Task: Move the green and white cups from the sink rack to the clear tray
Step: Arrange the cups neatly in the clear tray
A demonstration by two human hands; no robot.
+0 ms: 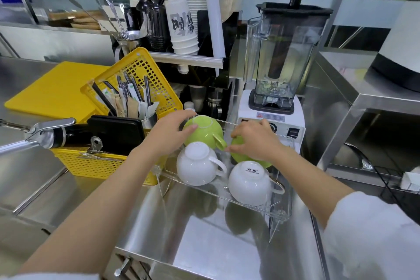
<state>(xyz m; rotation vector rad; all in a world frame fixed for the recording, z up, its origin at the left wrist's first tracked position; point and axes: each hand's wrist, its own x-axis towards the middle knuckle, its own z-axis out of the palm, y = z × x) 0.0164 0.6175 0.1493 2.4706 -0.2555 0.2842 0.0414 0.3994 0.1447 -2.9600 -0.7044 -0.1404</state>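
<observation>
Several cups sit upside down in the clear tray (281, 213) on the steel counter. At the back left is a green cup (204, 130), and my left hand (172, 134) grips its left side. My right hand (256, 141) lies over a second green cup (238, 154) at the back right and hides most of it. In the front row stand two white cups, one on the left (197, 163) and one on the right (248, 183) with a printed logo on its base. Neither white cup is touched.
A yellow basket (95, 166) with cutlery, a black tray and a metal clip stands just left of the clear tray. A blender (277, 70) stands right behind it. A yellow cutting board (52, 88) lies far left. Stacked paper cups (181, 27) stand on the rear shelf.
</observation>
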